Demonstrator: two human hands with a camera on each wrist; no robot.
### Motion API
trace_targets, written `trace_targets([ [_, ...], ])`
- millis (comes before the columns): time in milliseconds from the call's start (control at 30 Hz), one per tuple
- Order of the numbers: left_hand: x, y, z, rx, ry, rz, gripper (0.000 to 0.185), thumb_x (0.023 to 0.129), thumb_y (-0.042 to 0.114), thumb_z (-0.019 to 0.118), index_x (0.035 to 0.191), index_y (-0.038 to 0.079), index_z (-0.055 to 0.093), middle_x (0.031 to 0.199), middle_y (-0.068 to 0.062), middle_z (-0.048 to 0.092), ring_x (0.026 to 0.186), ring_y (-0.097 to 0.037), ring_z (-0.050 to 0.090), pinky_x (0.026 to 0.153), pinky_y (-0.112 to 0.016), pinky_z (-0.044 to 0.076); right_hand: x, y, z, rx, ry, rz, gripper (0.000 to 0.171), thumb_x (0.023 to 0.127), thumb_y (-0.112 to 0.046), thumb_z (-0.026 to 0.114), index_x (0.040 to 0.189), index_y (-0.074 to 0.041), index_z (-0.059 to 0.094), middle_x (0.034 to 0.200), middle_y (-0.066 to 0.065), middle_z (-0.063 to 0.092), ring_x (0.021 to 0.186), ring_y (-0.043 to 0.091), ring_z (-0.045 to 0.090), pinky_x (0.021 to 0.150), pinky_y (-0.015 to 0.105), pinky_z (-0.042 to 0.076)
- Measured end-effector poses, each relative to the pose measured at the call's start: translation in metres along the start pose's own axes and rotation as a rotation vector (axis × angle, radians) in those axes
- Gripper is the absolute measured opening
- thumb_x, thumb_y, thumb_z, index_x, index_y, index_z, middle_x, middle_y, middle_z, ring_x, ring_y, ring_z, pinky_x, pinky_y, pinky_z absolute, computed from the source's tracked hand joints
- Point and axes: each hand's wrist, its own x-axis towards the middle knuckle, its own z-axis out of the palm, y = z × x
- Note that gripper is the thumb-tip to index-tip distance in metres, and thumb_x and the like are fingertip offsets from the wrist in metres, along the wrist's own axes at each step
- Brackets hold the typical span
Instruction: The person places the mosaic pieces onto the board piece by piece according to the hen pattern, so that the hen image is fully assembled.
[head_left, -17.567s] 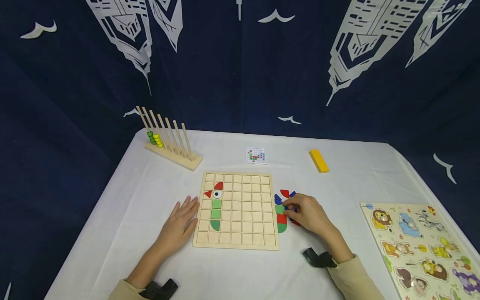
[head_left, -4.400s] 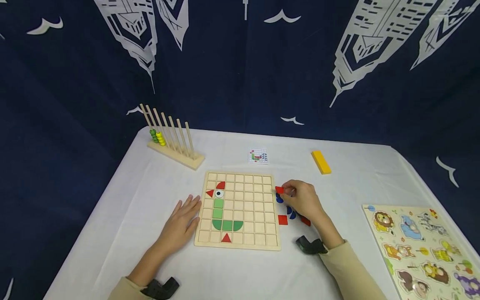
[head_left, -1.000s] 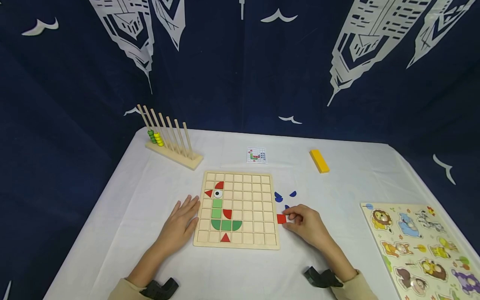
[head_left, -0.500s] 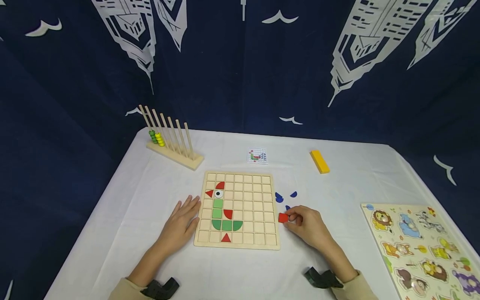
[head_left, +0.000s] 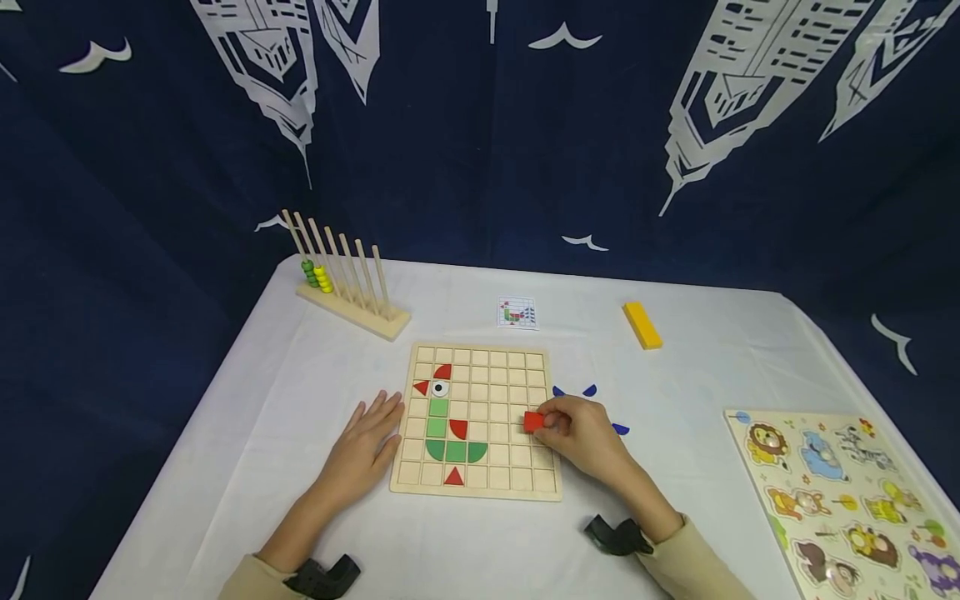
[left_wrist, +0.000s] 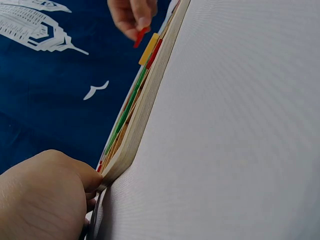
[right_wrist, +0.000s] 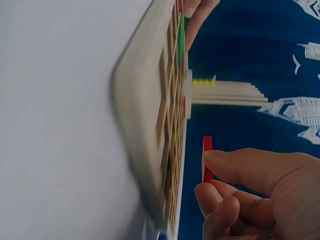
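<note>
Fingers of the right hand (head_left: pixel 577 433) pinch a red square tile (head_left: pixel 533 422), holding it just above the right part of the wooden grid board (head_left: pixel 480 487); the right wrist view shows the tile (right_wrist: pixel 207 159) clear of the board's surface. On the board lie a red triangle (head_left: pixel 453 477), green tiles (head_left: pixel 437 417) and a white eye tile (head_left: pixel 440 388). The left hand (head_left: pixel 363 450) lies flat and relaxed on the bench (head_left: pixel 262 433), fingertips touching the board's left edge. Blue tiles (head_left: pixel 589 390) lie on the bench just right of the board. Farther back are a small pattern card (head_left: pixel 516 313), a yellow block (head_left: pixel 642 325) and a peg rack (head_left: pixel 345 279); an animal puzzle (head_left: pixel 840 492) lies at far right.
</note>
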Motion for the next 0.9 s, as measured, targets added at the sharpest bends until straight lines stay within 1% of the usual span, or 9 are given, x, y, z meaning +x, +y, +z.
trace_targets([
  [167,0.000,0.001,0.001,0.000,0.003,0.004,0.044,0.086,0.012,0.054,0.128,0.002,0.046,0.139,-0.008,0.037,0.132,-0.024,0.026,0.108,-0.047,0.014,0.010,-0.014,0.014,0.036,-0.041,-0.041,0.021,0.067,-0.013,0.076,0.084,-0.009,0.065,0.067,-0.007,0.056,0.054,0.003,0.043,0.045,0.016,0.037],
  [400,0.000,0.001,0.002,0.004,0.026,0.026,0.043,0.085,0.011,0.055,0.126,0.000,0.048,0.137,-0.010,0.040,0.131,-0.027,0.029,0.107,-0.049,0.017,0.018,-0.025,0.032,0.030,-0.121,-0.080,0.017,0.068,-0.013,0.073,0.083,-0.009,0.066,0.066,-0.008,0.053,0.053,0.005,0.043,0.045,0.016,0.036],
  [500,0.000,0.001,0.002,0.008,0.028,0.032,0.043,0.085,0.011,0.056,0.126,0.000,0.048,0.137,-0.011,0.040,0.130,-0.028,0.029,0.106,-0.050,0.017,0.021,-0.028,0.037,0.026,-0.132,-0.091,0.017,0.069,-0.013,0.073,0.083,-0.008,0.066,0.067,-0.007,0.054,0.055,0.007,0.045,0.047,0.016,0.037],
  [633,0.000,0.000,0.001,0.009,0.023,0.033,0.044,0.085,0.011,0.055,0.126,-0.001,0.047,0.137,-0.012,0.040,0.130,-0.030,0.029,0.106,-0.050,0.016,0.025,-0.033,0.042,0.017,-0.139,-0.091,0.017,0.069,-0.015,0.073,0.083,-0.009,0.066,0.068,-0.006,0.055,0.055,0.005,0.044,0.049,0.016,0.037],
  [733,0.000,0.000,0.001,0.004,0.020,0.032,0.044,0.085,0.011,0.055,0.126,-0.001,0.047,0.137,-0.012,0.039,0.131,-0.029,0.028,0.106,-0.050,0.016,0.026,-0.035,0.045,0.004,-0.145,-0.088,0.016,0.069,-0.015,0.073,0.083,-0.009,0.066,0.067,-0.006,0.055,0.054,0.003,0.043,0.048,0.017,0.037],
  [900,0.000,0.000,0.000,-0.007,0.009,0.016,0.044,0.085,0.012,0.055,0.127,0.001,0.046,0.138,-0.010,0.038,0.132,-0.026,0.027,0.107,-0.048,0.015,0.027,-0.037,0.048,0.006,-0.163,-0.083,0.015,0.069,-0.015,0.073,0.082,-0.009,0.066,0.066,-0.007,0.053,0.054,0.005,0.044,0.047,0.017,0.038],
])
